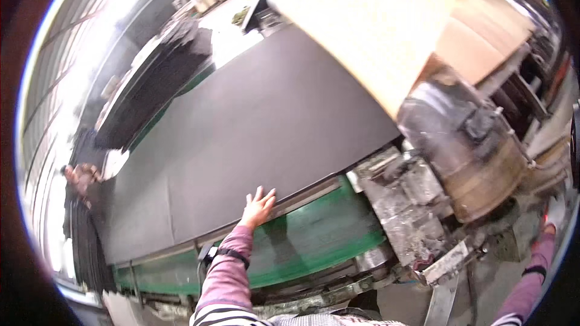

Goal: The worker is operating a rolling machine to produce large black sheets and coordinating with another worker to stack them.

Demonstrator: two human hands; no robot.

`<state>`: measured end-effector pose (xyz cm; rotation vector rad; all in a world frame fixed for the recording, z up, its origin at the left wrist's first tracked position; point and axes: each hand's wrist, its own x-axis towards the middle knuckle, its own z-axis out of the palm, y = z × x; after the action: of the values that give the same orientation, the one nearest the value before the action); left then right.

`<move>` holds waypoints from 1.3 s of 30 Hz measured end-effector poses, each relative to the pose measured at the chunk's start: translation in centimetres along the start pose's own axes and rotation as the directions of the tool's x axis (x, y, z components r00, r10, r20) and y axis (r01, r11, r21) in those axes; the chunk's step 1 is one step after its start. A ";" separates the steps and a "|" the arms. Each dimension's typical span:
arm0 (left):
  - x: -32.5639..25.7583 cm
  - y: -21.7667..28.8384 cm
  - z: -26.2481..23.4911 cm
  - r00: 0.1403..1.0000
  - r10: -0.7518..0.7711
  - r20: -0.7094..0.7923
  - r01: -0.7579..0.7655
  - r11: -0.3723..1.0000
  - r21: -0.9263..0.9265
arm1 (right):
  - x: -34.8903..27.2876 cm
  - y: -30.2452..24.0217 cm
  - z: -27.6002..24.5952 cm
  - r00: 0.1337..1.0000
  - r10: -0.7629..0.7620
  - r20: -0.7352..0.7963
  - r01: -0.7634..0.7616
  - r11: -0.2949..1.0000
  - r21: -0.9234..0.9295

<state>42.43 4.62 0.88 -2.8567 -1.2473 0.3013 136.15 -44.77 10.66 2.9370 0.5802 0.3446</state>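
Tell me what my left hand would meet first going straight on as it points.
Probably the dark sheet, which spreads ahead of and beneath your left hand; whether the two are touching is hard to tell.

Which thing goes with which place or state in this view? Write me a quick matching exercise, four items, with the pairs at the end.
Things
1. left hand
2. dark sheet
3. green surface
4. pale panel

Places and states
A. seen below the dark sheet's near edge
B. cream-coloured, reaching the top of the view
C. spread open at the dark sheet's near edge
D. stretched broadly across the middle of the view

Pairs: 1-C, 2-D, 3-A, 4-B
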 end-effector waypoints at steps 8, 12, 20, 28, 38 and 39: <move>0.8 -0.2 -1.2 0.996 -0.044 0.072 0.042 0.999 0.027 | -7.4 -9.6 -11.1 0.954 0.284 -0.099 -0.255 0.939 0.229; 0.1 -0.5 -1.3 0.983 -0.037 0.182 0.057 0.993 -0.104 | -8.0 -10.8 -13.4 0.937 0.350 -0.007 -0.336 0.906 0.259; 0.0 -1.3 -0.6 0.978 -0.038 0.203 0.052 0.997 -0.064 | -7.6 -10.4 -12.6 0.947 0.322 0.003 -0.314 0.918 0.241; 0.0 -2.7 1.7 0.994 -0.021 0.110 0.026 0.999 -0.047 | -7.6 -10.4 -11.9 0.950 0.299 -0.087 -0.265 0.923 0.278; 0.4 -3.5 3.3 0.994 -0.043 0.096 0.050 0.996 -0.073 | -7.6 -10.2 -12.6 0.952 0.302 -0.047 -0.280 0.925 0.258; 0.7 -3.0 2.7 0.995 -0.039 0.091 0.046 0.996 -0.076 | -7.7 -10.1 -12.7 0.947 0.316 -0.060 -0.291 0.922 0.257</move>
<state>40.22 6.98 -1.63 -2.9067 -1.3623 0.3923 122.45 -37.43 19.75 3.2697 0.1811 0.4880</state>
